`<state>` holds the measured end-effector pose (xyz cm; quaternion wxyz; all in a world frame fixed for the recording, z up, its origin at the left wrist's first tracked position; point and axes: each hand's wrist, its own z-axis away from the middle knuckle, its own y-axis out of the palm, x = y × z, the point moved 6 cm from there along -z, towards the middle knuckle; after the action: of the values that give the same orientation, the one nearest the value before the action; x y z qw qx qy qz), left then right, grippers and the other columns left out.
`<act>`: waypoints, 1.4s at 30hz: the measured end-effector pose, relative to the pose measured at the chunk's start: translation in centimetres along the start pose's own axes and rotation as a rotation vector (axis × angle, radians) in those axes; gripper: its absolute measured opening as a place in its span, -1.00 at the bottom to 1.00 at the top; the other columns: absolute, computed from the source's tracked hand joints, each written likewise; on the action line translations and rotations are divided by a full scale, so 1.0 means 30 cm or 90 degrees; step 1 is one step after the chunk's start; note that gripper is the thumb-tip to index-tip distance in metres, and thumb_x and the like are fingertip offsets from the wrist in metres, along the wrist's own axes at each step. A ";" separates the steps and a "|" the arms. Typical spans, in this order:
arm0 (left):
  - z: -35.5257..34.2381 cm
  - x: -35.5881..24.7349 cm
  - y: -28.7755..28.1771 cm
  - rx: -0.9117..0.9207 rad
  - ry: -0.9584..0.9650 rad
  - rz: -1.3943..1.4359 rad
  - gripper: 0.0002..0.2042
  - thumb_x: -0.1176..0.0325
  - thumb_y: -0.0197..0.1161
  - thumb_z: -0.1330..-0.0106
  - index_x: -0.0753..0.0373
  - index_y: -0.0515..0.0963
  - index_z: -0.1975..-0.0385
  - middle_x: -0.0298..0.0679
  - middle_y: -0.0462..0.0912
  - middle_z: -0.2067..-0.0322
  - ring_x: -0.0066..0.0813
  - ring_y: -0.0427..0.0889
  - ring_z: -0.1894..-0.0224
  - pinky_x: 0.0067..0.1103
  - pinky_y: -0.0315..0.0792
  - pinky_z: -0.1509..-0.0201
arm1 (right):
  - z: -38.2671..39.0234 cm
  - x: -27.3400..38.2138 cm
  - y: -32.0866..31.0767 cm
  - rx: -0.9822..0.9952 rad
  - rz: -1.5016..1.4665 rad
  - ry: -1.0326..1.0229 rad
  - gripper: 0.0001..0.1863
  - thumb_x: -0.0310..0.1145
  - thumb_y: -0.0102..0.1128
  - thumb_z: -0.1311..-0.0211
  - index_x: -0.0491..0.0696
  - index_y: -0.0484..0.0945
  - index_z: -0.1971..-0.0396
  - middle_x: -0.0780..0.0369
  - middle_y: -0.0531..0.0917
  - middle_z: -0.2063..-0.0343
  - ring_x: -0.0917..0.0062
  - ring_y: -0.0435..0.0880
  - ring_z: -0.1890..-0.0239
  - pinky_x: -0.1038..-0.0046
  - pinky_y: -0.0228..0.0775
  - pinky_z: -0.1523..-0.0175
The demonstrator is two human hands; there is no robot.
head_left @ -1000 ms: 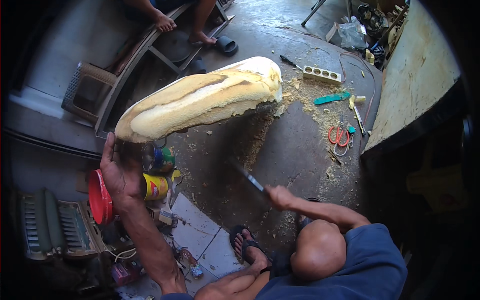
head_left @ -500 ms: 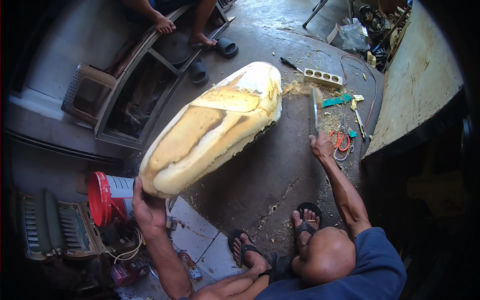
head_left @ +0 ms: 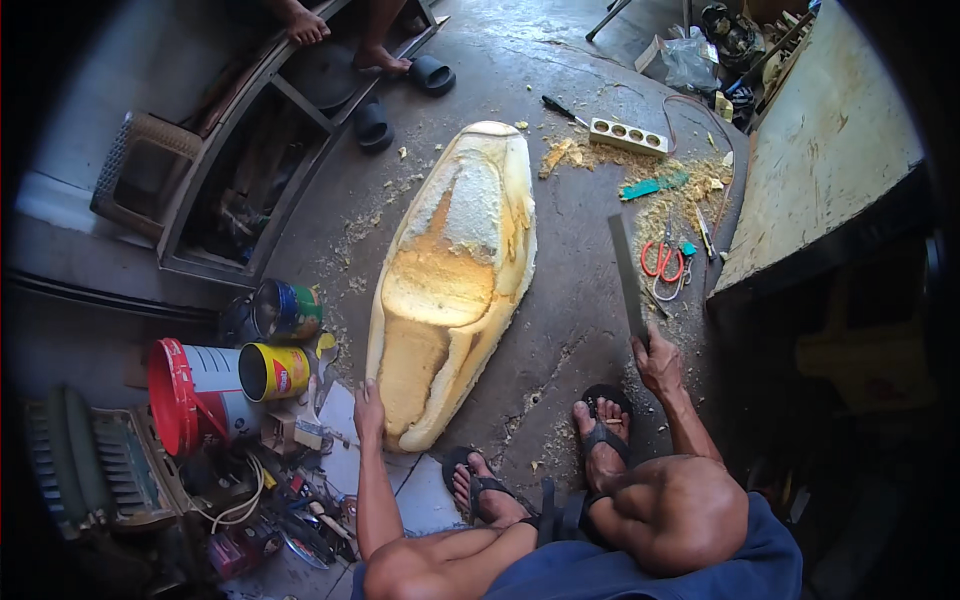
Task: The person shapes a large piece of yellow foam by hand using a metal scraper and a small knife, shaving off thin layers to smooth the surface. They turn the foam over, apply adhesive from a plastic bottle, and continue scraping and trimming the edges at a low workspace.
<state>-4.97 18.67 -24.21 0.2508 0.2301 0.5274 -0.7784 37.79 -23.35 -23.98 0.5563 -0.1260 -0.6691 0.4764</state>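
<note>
A long yellowed foam pad (head_left: 440,290), shaped like a motorcycle seat, lies on the floor in front of me, its narrow end pointing away. Its top is hollowed in places and its sides are rough. My left hand (head_left: 369,412) grips the near left edge of the foam; some of its fingers are hidden. Off to the right, apart from the foam, my right hand (head_left: 658,362) is closed around the lower end of a long flat grey blade (head_left: 627,272), which points away from me.
Foam crumbs (head_left: 590,153) lie round a socket strip (head_left: 628,137). Red-handled scissors (head_left: 662,262) rest on the right. Leftward stand a red-rimmed bucket (head_left: 172,397), a yellow can (head_left: 273,372) and a cabinet (head_left: 250,195). Another person's bare foot (head_left: 382,58) is near black slippers (head_left: 432,75).
The foam has come down from a raised, tilted position and turned to point away from me. My left hand moved right with it; the blade in my right hand has moved nearer me.
</note>
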 end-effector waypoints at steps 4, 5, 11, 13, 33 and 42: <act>0.136 -0.036 0.056 -0.103 0.183 -0.089 -0.52 -0.05 0.02 -0.49 0.36 0.58 0.21 0.18 0.67 0.31 0.22 0.66 0.23 -0.15 0.48 0.16 | 0.012 -0.018 0.020 -0.006 -0.022 0.005 -0.71 -0.19 0.24 -0.31 -0.11 0.49 0.22 -0.11 0.65 0.46 -0.10 0.67 0.33 0.04 0.45 0.27; 0.179 -0.057 0.133 -0.085 0.182 -0.088 -0.52 -0.04 0.03 -0.48 0.35 0.59 0.23 0.17 0.67 0.35 0.21 0.66 0.27 -0.15 0.48 0.20 | 0.024 -0.045 -0.033 -0.009 0.007 0.012 -0.71 -0.19 0.24 -0.31 -0.11 0.49 0.22 -0.11 0.65 0.46 -0.10 0.67 0.33 0.04 0.45 0.27; 0.294 -0.028 -0.016 -0.091 0.170 -0.142 -0.53 -0.05 0.07 -0.44 0.33 0.60 0.25 0.16 0.66 0.44 0.23 0.66 0.33 -0.14 0.49 0.23 | -0.012 0.058 0.042 0.088 -0.091 0.084 -0.61 -0.26 0.22 -0.27 -0.09 0.55 -0.06 -0.10 0.69 0.26 -0.03 0.69 0.14 0.08 0.48 0.04; 0.276 -0.025 -0.020 -0.056 0.240 -0.118 -0.50 -0.07 0.08 -0.42 0.36 0.61 0.21 0.17 0.67 0.44 0.23 0.67 0.34 -0.14 0.50 0.20 | -0.022 0.058 -0.047 0.008 -0.027 0.006 -0.49 -0.34 0.22 -0.27 -0.11 0.49 -0.22 -0.02 0.60 -0.01 0.13 0.57 -0.13 0.23 0.40 -0.19; 0.157 -0.154 0.160 -0.204 0.292 -0.380 -0.35 -0.04 -0.04 -0.47 0.32 0.21 -0.40 0.05 0.37 -0.28 -0.02 0.33 -0.35 -0.04 0.12 -0.38 | -0.361 0.824 0.481 0.085 0.262 -0.434 -0.54 -0.06 -0.02 -0.42 -0.10 0.47 -0.10 0.02 0.14 -0.47 -0.04 -0.07 -0.54 -0.26 -0.29 -0.50; 0.179 -0.198 0.186 -0.205 0.300 -0.356 -0.38 0.01 0.03 -0.42 0.29 0.28 -0.36 0.04 0.43 -0.24 -0.04 0.40 -0.29 -0.13 0.16 -0.36 | -0.618 0.780 0.360 -0.119 0.235 -0.509 -0.69 -0.26 -0.07 -0.43 -0.14 0.52 0.05 0.05 0.38 -0.33 -0.15 0.17 -0.41 -0.06 0.03 -0.46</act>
<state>2.64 12.73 -22.64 -0.0654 0.2078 0.7280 -0.6500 41.73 7.78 -19.11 0.1460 -0.0991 -0.8377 0.5168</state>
